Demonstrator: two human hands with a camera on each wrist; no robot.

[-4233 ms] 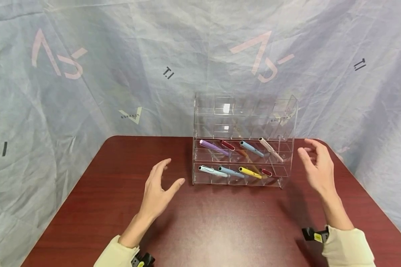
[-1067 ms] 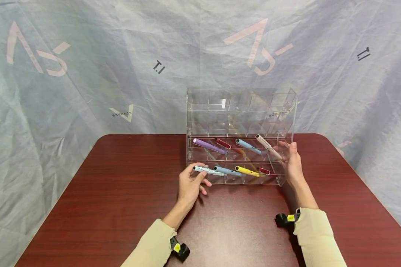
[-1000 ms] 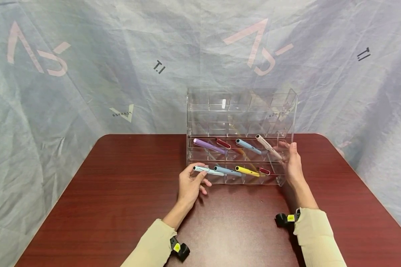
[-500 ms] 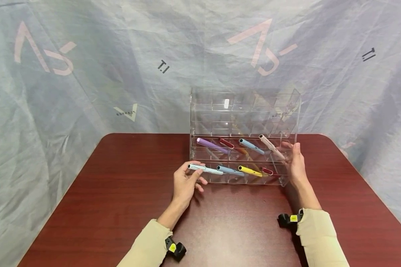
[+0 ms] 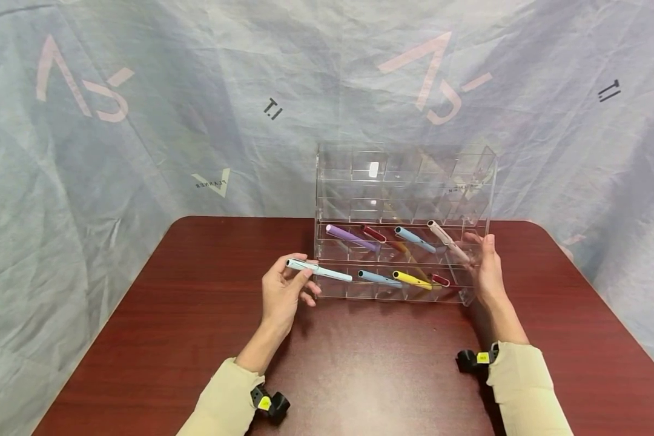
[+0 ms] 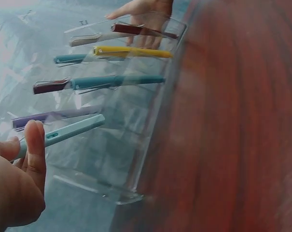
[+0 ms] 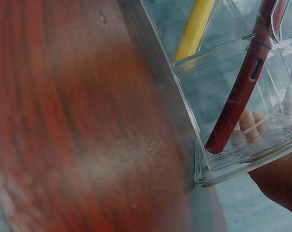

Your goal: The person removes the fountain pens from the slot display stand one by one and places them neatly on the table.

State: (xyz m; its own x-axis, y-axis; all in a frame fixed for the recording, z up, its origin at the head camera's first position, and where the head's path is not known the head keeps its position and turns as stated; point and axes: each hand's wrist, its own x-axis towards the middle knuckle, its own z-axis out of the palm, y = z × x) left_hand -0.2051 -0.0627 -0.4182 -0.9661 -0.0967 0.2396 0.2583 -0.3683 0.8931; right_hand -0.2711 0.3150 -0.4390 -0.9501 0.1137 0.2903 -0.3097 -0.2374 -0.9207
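Observation:
My left hand [image 5: 280, 297] pinches a pale mint pen [image 5: 327, 272] by its capped end between thumb and fingers. The pen slants before the lower left of a clear acrylic pen rack [image 5: 332, 297]; in the left wrist view its bare barrel end [image 6: 95, 120] points over the rack. At the rack's right side, my right hand [image 5: 490, 272] grips the side panel, its fingers [image 7: 249, 125] showing through the clear plastic. Still in the lower tier lie a blue pen [image 5: 378, 278], a yellow pen [image 5: 411, 279] and a dark red pen [image 7: 235, 99].
The rack's second tier holds a purple pen [image 5: 351, 236], another dark red pen [image 5: 373, 234], a light blue pen [image 5: 414, 238] and a pale pink pen [image 5: 447, 240]. A reddish-brown table [image 5: 207, 266] lies beneath, with a grey cloth [image 5: 196, 91] hanging behind.
The left hand reached the rack, took hold of the mint pen, and has drawn it out leftward from its lower slot. The right hand came to the rack's right side and has stayed there.

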